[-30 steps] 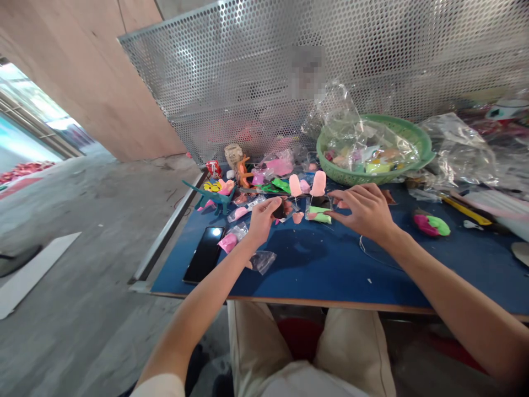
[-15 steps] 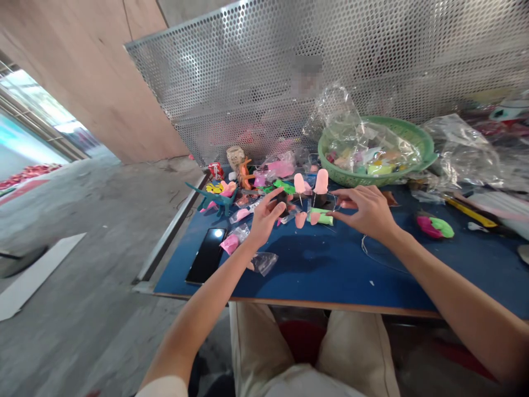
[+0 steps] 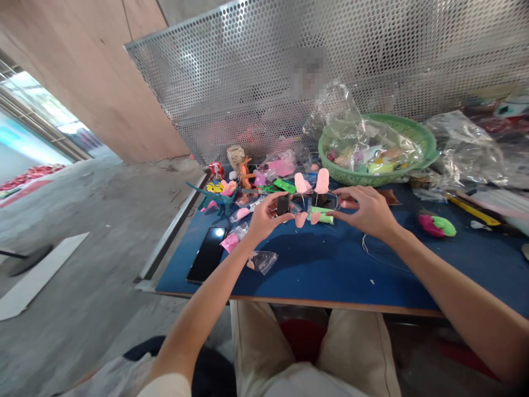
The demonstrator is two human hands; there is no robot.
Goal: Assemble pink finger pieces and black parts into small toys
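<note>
Well, the left hand (image 3: 263,219) curved half-open around a dark block (image 3: 283,205), while the right hand (image 3: 366,212) faced it, thumb and fingers parted (whether either truly gripped anything, I couldn't tell). Between them were pink pieces (image 3: 322,181) on thin wires, above the blue table (image 3: 297,278), a green basket (image 3: 359,178) standing beyond.

From where I stand, daylight is brightest at the opening (image 3: 41,102), far left; pale glare marks the perforated panel (image 3: 256,82), plastic bag (image 3: 467,146) and phone (image 3: 205,259). A soft shadow darkens the middle of the blue tabletop (image 3: 314,284); underneath, dim. Edges stretch and blur; one panel patch is pixelated.
</note>
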